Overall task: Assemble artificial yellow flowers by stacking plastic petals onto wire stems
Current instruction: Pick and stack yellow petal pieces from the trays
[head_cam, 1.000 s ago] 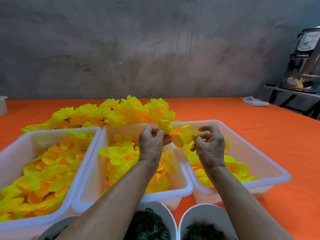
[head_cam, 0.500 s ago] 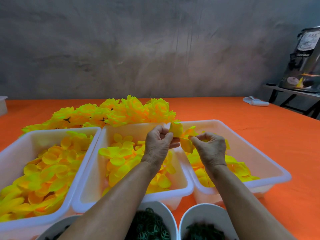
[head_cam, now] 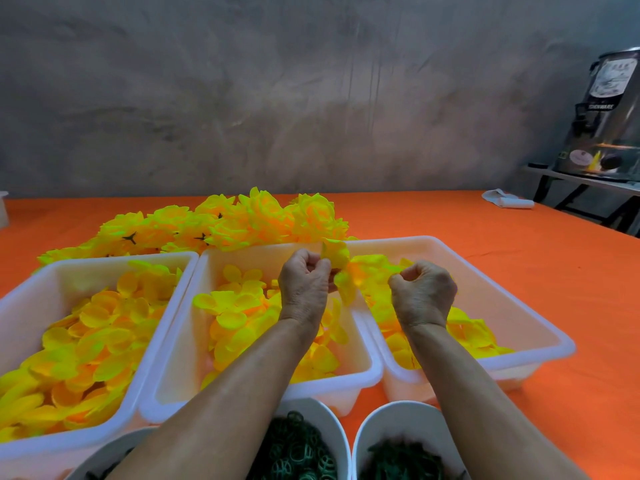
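My left hand point(head_cam: 304, 285) grips a partly built yellow flower point(head_cam: 336, 263) above the gap between the middle bin point(head_cam: 242, 255) and the right bin point(head_cam: 519, 308). My right hand point(head_cam: 422, 294) hovers over the right bin with curled fingers, apparently pinching a blurred yellow petal point(head_cam: 375, 268) that reaches toward the flower. No wire stem shows. All three white bins, including the left bin point(head_cam: 114, 269), hold several loose yellow petals. A heap of finished yellow flowers point(head_cam: 225, 223) lies behind the bins.
Two white bowls at the near edge hold green rings point(head_cam: 301, 452) and dark green parts point(head_cam: 401, 459). The orange table point(head_cam: 519, 258) runs right and back to a grey wall. A folded cloth point(head_cam: 505, 201) lies far right; a metal urn point(head_cam: 609, 116) stands on a side shelf.
My right hand has drawn away to the right from the left hand and closed into a tighter curl. The left hand has stayed in place with the flower.
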